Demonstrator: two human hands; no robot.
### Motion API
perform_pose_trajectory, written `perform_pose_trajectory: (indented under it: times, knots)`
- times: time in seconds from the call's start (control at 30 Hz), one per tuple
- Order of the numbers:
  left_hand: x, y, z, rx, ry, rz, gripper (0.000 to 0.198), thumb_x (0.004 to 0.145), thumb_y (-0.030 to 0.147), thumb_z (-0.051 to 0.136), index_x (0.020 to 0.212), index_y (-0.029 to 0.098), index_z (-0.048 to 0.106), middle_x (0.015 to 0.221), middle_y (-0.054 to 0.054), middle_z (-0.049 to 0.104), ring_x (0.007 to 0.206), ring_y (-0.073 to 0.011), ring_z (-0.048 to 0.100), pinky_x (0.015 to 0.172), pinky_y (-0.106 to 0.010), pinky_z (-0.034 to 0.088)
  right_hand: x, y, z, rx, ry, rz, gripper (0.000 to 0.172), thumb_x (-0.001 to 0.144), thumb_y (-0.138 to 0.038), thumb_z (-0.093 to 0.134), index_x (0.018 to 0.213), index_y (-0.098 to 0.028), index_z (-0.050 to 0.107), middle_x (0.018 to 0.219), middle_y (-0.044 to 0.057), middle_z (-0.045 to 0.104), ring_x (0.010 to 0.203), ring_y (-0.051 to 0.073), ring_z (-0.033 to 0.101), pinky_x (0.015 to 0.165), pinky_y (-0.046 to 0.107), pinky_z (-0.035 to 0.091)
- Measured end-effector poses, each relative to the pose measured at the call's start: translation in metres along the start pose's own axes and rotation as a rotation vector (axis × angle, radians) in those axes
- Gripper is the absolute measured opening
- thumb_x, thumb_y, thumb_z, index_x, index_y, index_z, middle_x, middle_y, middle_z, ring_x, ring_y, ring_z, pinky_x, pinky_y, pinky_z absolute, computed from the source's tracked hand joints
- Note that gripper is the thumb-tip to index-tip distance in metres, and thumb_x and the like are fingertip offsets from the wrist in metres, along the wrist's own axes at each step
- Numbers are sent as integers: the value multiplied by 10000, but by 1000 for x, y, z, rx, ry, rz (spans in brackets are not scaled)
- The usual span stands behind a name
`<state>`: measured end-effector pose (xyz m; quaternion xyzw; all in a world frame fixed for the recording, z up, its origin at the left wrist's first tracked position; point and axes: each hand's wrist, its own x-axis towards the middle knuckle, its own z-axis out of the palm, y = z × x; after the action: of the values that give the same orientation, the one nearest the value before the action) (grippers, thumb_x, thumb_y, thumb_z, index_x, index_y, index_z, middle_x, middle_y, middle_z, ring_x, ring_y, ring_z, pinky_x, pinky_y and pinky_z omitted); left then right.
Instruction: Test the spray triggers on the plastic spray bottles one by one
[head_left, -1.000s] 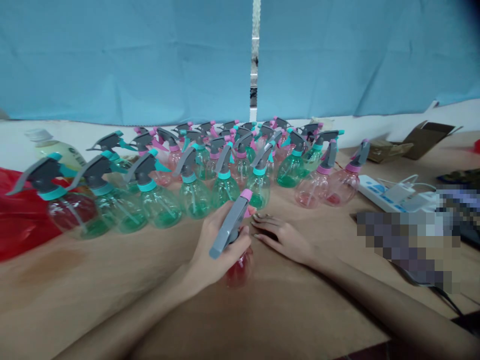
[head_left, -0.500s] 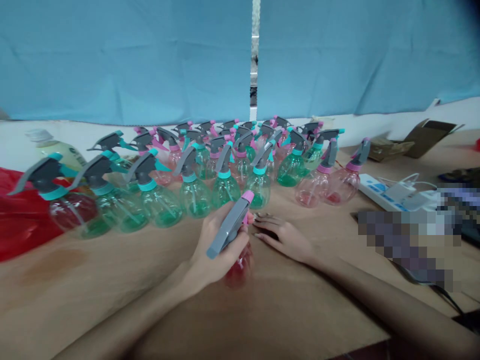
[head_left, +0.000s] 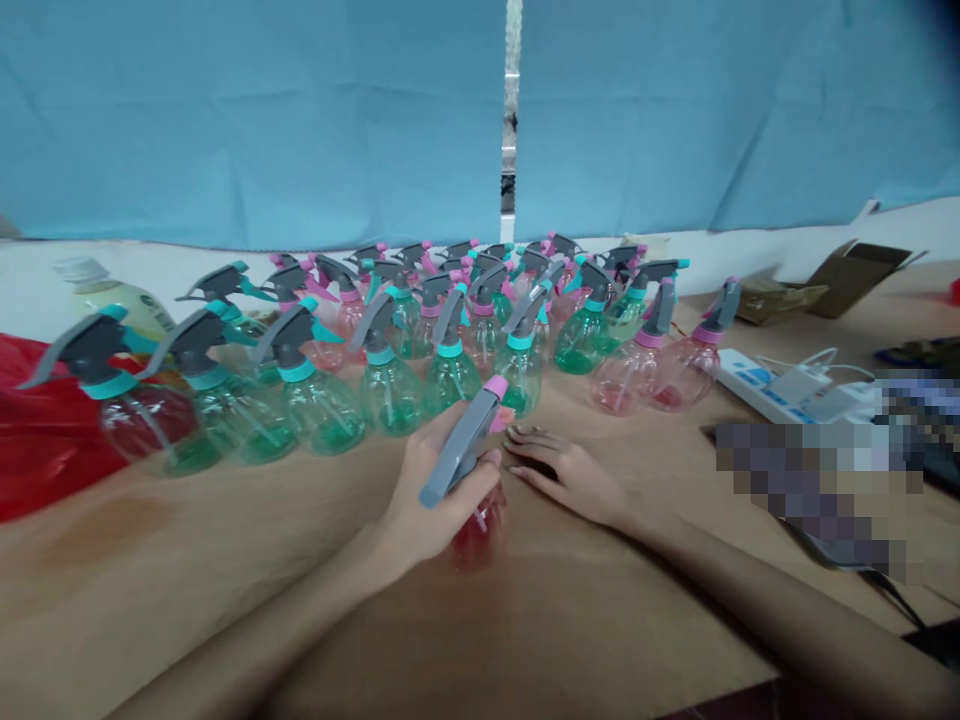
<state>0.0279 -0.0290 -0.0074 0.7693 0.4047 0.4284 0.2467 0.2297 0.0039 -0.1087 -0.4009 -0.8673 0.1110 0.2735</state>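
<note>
My left hand [head_left: 427,490] is wrapped round the neck of a pink spray bottle [head_left: 480,528] that stands on the brown table [head_left: 225,560]. Its grey trigger head [head_left: 459,445] with a pink nozzle tip points away from me. My right hand [head_left: 566,472] lies flat on the table just right of the bottle, fingers stretched out and holding nothing. Right behind both hands stands a crowd of green and pink spray bottles [head_left: 450,375] with grey trigger heads.
Red plastic sheeting [head_left: 37,440] lies at the far left beside a pale capped bottle [head_left: 112,295]. A white power strip [head_left: 780,395] with cables and an open cardboard box [head_left: 855,275] sit at the right. A blue curtain [head_left: 300,110] hangs behind.
The pink bottle's trigger head has wobbled slightly in my left hand; my right hand has stayed flat on the table.
</note>
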Motion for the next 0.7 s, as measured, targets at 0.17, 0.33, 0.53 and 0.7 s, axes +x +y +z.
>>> perform_pose_trajectory:
  times: [0.17, 0.33, 0.53, 0.7]
  knots:
    - [0, -3, 0, -27, -35, 49, 222, 756, 170, 518, 964, 213, 582, 877, -22, 651, 784, -186, 626, 757, -346, 512, 0, 1, 0, 29, 5, -5, 376, 911, -345, 443, 1262, -230, 516, 1309, 64, 530, 1235, 213, 459, 1055, 456, 353]
    - [0, -5, 0, -20, -47, 64, 222, 775, 172, 517, 987, 189, 579, 916, -49, 652, 890, -203, 625, 828, -369, 495, 0, 1, 0, 36, -1, -2, 378, 910, -343, 445, 1264, -230, 514, 1305, 62, 534, 1238, 214, 455, 1058, 454, 348]
    - [-2, -4, 0, -42, -48, 42, 231, 776, 178, 526, 999, 192, 586, 933, -41, 657, 866, -192, 629, 792, -342, 507, 0, 1, 0, 28, -7, 5, 386, 908, -352, 448, 1258, -209, 524, 1301, 75, 537, 1243, 213, 449, 1061, 437, 347]
    - [-2, -2, 0, -52, -50, 35, 209, 793, 176, 517, 992, 177, 578, 952, -58, 649, 891, -189, 627, 802, -339, 506, 0, 1, 0, 22, -4, 4, 381, 911, -348, 444, 1258, -212, 520, 1301, 74, 538, 1239, 211, 455, 1056, 443, 351]
